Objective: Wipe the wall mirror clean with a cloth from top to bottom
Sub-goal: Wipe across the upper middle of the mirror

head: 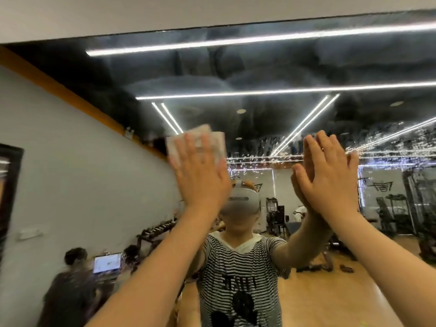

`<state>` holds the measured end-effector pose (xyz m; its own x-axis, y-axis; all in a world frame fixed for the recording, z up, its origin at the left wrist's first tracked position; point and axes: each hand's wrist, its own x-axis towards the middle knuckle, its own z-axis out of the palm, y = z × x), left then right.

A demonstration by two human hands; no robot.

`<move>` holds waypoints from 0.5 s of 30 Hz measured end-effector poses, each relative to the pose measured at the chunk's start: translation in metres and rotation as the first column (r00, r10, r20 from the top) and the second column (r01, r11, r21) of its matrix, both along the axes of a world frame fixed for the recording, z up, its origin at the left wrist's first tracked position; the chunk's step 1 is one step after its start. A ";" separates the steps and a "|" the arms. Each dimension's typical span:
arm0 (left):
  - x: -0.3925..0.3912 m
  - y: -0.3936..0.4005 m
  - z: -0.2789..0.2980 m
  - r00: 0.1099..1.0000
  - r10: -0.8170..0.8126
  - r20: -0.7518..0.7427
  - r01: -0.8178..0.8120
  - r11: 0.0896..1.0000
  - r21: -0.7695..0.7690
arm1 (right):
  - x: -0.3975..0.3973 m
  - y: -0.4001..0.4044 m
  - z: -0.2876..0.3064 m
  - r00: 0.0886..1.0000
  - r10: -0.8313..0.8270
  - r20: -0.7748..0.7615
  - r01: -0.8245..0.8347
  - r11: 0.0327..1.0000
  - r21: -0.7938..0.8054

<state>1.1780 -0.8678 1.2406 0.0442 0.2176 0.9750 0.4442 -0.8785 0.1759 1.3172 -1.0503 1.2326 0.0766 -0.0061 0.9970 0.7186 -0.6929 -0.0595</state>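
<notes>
Head view looks straight at the wall mirror (259,74), whose top edge runs across the upper part of the picture under a pale strip of wall (118,15). The left hand (200,173) is raised with fingers straight and spread, palm flat against a white cloth (213,140), pressing it to the glass at about mid-height in the picture, left of centre. The cloth shows above and beside the fingertips. The right hand (330,178) is also raised, fingers straight and close together, held flat at the mirror surface and holding nothing; its reflection meets it edge to edge, so it appears to touch the glass. Between and right of the 2 hands a band of white droplets or foam specks (389,142) clings to the mirror. The upper glass looks smeared and hazy. In the reflection stand the person in a striped shirt (236,267) wearing a headset (243,200), long ceiling light strips (259,38), gym equipment (389,213) on a wooden floor, and at lower left another person (70,279) near a laptop (106,263).
</notes>
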 end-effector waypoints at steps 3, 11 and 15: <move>0.016 -0.017 -0.002 0.990 -0.008 -0.138 0.027 0.991 0.131 | 0.002 -0.003 0.000 1.000 0.014 0.006 -0.014 1.000 -0.005; -0.043 0.062 0.002 0.997 0.018 -0.079 -0.014 0.999 0.046 | 0.004 -0.004 0.000 1.000 0.007 -0.014 -0.008 1.000 -0.030; -0.072 0.098 0.005 0.998 0.031 0.047 -0.026 0.995 -0.093 | 0.004 -0.003 0.001 1.000 0.000 -0.002 0.000 1.000 -0.025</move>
